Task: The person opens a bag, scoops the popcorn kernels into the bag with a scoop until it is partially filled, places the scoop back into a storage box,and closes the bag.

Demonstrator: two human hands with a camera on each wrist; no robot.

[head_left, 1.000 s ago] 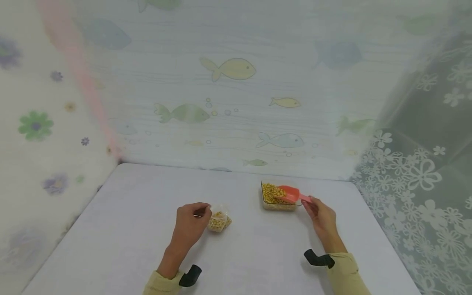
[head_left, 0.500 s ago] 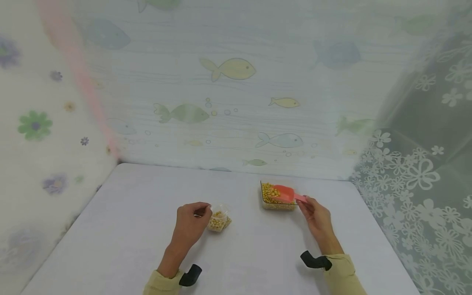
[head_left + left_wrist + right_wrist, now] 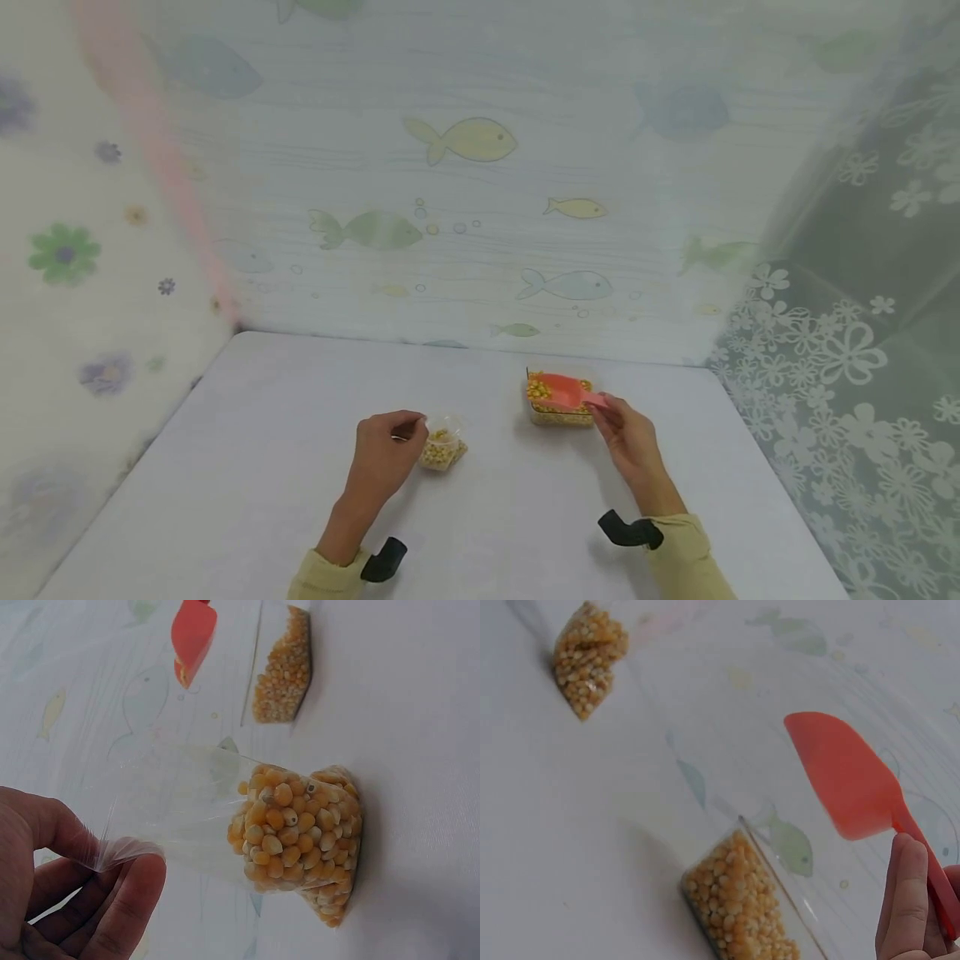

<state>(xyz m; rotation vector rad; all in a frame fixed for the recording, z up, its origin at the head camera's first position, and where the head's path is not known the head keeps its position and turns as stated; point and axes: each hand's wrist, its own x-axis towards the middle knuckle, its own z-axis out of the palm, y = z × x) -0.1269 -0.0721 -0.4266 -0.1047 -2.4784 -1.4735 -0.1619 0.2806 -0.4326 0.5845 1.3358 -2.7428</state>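
My left hand [image 3: 386,454] pinches the top edge of a clear plastic bag [image 3: 292,832] between thumb and forefinger. Yellow corn kernels fill the bag's lower part, and it stands on the table with its film drawn up toward my fingers. To the right, my right hand [image 3: 630,437] grips the handle of a red scoop [image 3: 561,392], which bears kernels at its front in the head view. Raised above a clear rectangular container [image 3: 735,900] of corn, the scoop [image 3: 844,776] is apart from it in the right wrist view.
A white cloth [image 3: 300,383] covers the table. Behind it stands a backdrop [image 3: 480,267] printed with fish, and a flowered sheet [image 3: 847,400] hangs on the right. Black curved pieces [image 3: 630,530] project from both sleeves.
The red scoop has come up out of the corn in the container and shifted left, carrying kernels. My left hand stays at the bag; the view has shifted slightly.
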